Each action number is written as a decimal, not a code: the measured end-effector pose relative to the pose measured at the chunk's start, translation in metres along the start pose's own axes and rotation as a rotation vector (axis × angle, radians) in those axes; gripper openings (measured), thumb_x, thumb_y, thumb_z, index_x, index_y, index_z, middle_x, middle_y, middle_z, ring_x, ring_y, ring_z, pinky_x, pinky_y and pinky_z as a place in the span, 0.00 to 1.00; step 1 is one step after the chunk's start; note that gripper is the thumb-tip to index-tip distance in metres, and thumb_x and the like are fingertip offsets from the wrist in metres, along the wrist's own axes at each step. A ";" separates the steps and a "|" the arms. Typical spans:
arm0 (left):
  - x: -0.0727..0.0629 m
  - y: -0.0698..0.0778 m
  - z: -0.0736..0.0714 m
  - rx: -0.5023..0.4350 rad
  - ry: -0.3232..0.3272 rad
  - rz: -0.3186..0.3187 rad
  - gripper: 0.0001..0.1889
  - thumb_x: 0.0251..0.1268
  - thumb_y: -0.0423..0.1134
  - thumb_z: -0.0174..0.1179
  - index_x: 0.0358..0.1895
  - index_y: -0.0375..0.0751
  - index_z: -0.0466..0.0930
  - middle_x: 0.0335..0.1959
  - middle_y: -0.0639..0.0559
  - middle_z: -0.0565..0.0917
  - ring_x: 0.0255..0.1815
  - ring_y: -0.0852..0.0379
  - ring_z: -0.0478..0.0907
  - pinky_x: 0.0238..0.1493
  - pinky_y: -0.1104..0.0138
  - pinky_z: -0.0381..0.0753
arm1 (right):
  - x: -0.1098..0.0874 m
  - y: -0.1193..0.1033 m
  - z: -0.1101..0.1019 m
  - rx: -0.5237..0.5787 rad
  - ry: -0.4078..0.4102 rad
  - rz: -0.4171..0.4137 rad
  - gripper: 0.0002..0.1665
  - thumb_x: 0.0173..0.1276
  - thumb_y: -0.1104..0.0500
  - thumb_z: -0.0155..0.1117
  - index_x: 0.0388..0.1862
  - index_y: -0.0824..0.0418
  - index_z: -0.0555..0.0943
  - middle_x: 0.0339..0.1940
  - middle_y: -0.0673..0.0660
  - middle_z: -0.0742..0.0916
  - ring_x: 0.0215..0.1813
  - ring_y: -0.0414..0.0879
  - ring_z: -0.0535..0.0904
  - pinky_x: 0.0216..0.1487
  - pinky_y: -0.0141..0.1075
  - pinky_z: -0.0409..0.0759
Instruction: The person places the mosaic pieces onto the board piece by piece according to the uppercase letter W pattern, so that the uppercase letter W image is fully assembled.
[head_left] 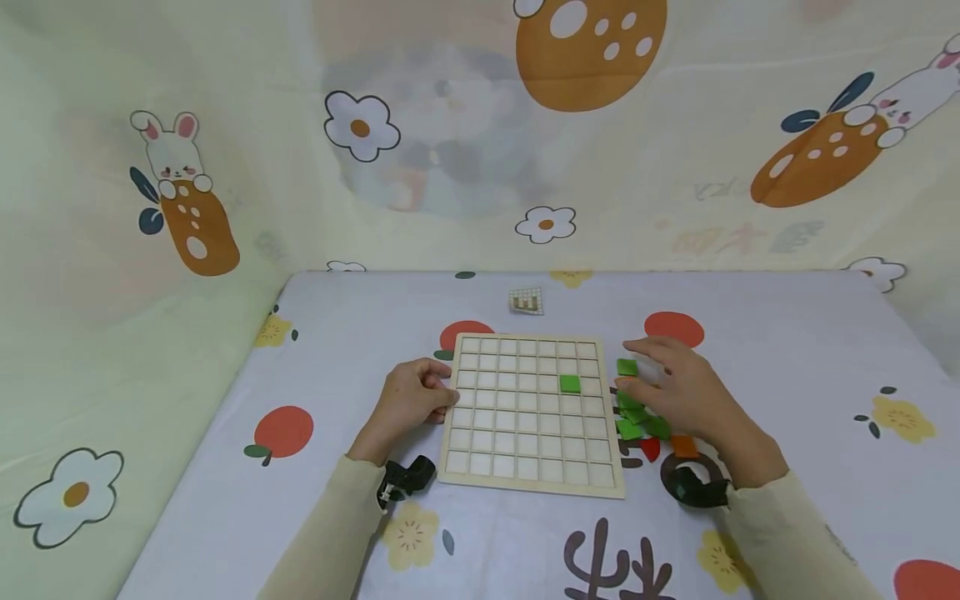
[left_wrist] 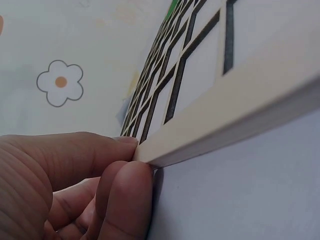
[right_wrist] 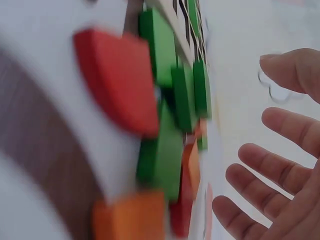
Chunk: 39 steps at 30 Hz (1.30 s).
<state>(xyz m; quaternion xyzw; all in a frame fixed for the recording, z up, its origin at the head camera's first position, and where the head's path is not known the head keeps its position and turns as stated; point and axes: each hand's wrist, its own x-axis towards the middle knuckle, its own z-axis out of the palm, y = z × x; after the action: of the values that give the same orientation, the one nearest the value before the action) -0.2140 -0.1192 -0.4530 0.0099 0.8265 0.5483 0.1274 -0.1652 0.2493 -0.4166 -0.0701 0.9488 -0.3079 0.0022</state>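
Observation:
A square wooden grid board (head_left: 527,423) lies flat on the cloth, one green square tile (head_left: 570,384) sitting in a cell toward its upper right. My left hand (head_left: 408,396) pinches the board's left edge; in the left wrist view the fingertips (left_wrist: 131,182) meet at the pale wooden rim (left_wrist: 230,112). My right hand (head_left: 682,387) hovers over the loose pieces beside the board, fingers spread and thumb apart, holding nothing. Among those pieces are several green tiles (right_wrist: 167,155), a red piece with a rounded side (right_wrist: 120,80) and an orange piece (right_wrist: 135,215).
A small card printed with a grid (head_left: 526,301) lies beyond the board's far edge. Black wrist devices (head_left: 407,479) sit at both cuffs. Behind the table hangs a patterned cloth (head_left: 457,242).

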 end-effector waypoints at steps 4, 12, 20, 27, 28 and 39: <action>0.000 0.000 0.000 0.004 0.007 -0.011 0.17 0.55 0.29 0.71 0.48 0.37 0.80 0.27 0.46 0.81 0.19 0.57 0.78 0.22 0.66 0.83 | -0.011 0.011 -0.006 0.043 0.045 0.023 0.33 0.67 0.51 0.69 0.67 0.63 0.74 0.67 0.66 0.73 0.62 0.64 0.70 0.56 0.62 0.76; 0.000 0.000 0.000 0.027 0.015 -0.008 0.17 0.55 0.29 0.71 0.48 0.37 0.81 0.27 0.46 0.81 0.18 0.57 0.78 0.21 0.66 0.83 | -0.020 0.028 -0.004 -0.002 0.031 0.109 0.32 0.63 0.52 0.71 0.64 0.63 0.78 0.53 0.62 0.79 0.52 0.57 0.74 0.45 0.48 0.81; 0.000 0.000 0.000 0.027 0.014 -0.001 0.17 0.55 0.29 0.71 0.48 0.36 0.81 0.26 0.46 0.81 0.17 0.58 0.78 0.21 0.66 0.83 | -0.018 0.035 0.000 -0.002 0.006 0.128 0.28 0.61 0.55 0.73 0.58 0.65 0.81 0.42 0.58 0.80 0.43 0.52 0.72 0.35 0.37 0.77; 0.000 0.001 0.001 0.029 0.021 -0.011 0.17 0.55 0.29 0.72 0.48 0.37 0.81 0.26 0.46 0.81 0.18 0.57 0.77 0.21 0.66 0.83 | -0.014 0.036 -0.001 0.006 -0.027 0.187 0.25 0.60 0.55 0.73 0.55 0.65 0.83 0.39 0.57 0.80 0.42 0.51 0.72 0.35 0.37 0.76; -0.001 0.001 0.001 0.028 0.021 -0.011 0.17 0.55 0.29 0.72 0.48 0.37 0.81 0.26 0.46 0.81 0.18 0.57 0.77 0.21 0.66 0.83 | -0.013 0.036 -0.001 0.001 -0.031 0.191 0.24 0.60 0.55 0.73 0.54 0.65 0.84 0.39 0.57 0.80 0.42 0.51 0.72 0.35 0.37 0.76; 0.001 -0.001 0.001 0.025 0.015 -0.004 0.17 0.55 0.29 0.71 0.48 0.37 0.80 0.26 0.46 0.81 0.19 0.57 0.78 0.21 0.66 0.83 | -0.009 0.029 0.001 -0.056 -0.024 0.210 0.18 0.59 0.55 0.72 0.44 0.65 0.85 0.35 0.58 0.80 0.40 0.52 0.73 0.31 0.36 0.76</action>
<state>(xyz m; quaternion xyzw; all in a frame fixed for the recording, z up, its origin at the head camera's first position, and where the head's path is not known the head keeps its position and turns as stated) -0.2143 -0.1184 -0.4543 0.0057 0.8342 0.5377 0.1221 -0.1596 0.2733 -0.4348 0.0261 0.9591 -0.2784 0.0440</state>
